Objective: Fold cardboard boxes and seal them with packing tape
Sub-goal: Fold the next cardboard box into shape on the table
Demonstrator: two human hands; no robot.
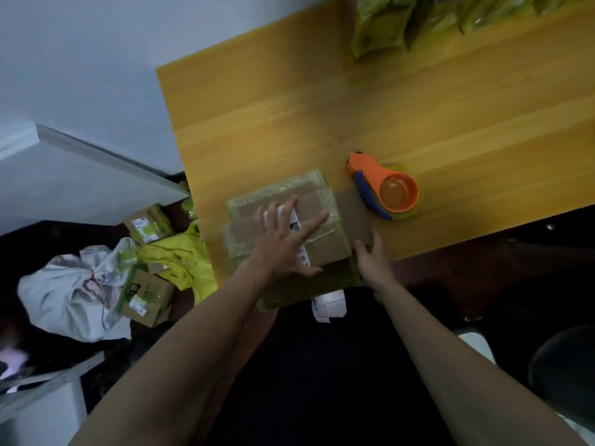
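At the lower left of the frame, on the floor, lies a crumpled white bag, and next to it stand small cartons and some yellow wrapping. A white wall fills the upper left.

In the middle of the frame a flattened box lies on the near edge of the wooden worktop, partly hanging over that edge. It is brown cardboard with clear tape along its edges, and a white label is stuck on its top. The left hand lies flat on the box with the fingers straight and spread — it presses on the top and covers part of the label. The right hand is at the right side of the box, and its fingers hold the edge of a brown flap; how tightly they curl I cannot tell well, because the picture is blurred. The two hands are apart, one on each side of the box.

Just to the right of the box, on the worktop, lies an orange tape dispenser with a blue part — it is close to the flap, but no hand touches it. At the upper right of the frame, green packets lie along the far edge of the worktop.
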